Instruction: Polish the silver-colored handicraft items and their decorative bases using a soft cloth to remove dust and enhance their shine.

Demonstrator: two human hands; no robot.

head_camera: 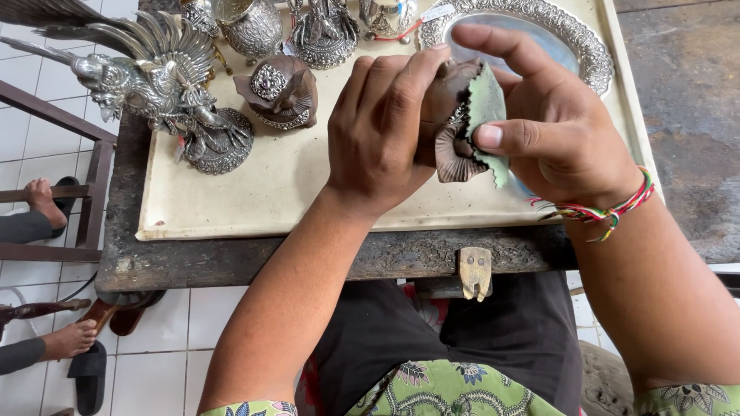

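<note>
I am holding a dark brown, lobed metal ornament with silver trim (451,127) in my left hand (381,127), my grip closing around its rounded body with the fingers curling over the top, above the near edge of the bench (254,258) and the cream tray (262,192) lying on it. My right hand (551,127) is pinching a small green scouring pad with a zigzag edge (487,115) between thumb and fingers, pressing it flat against the ornament's right side, while my forefinger is stretching out above it. A braided, many-coloured thread bracelet (609,208) is sitting on my right wrist. Toward the far left corner of the tray a silver bird figure with spread wings (158,77) is standing on a round base, and just beside it, to its right, a second brown ornament with a silver rosette (279,91) is resting. Along the far edge several embossed silver vessels (324,31) are crowding together, and at the far right corner an oval silver platter with a chased rim (574,35) is lying partly behind my hands. A small wooden peg (475,271) is jutting from the near edge of the bench. Off the bench's left side, another person's bare feet (69,339) are resting on the white tiled floor (154,370).
</note>
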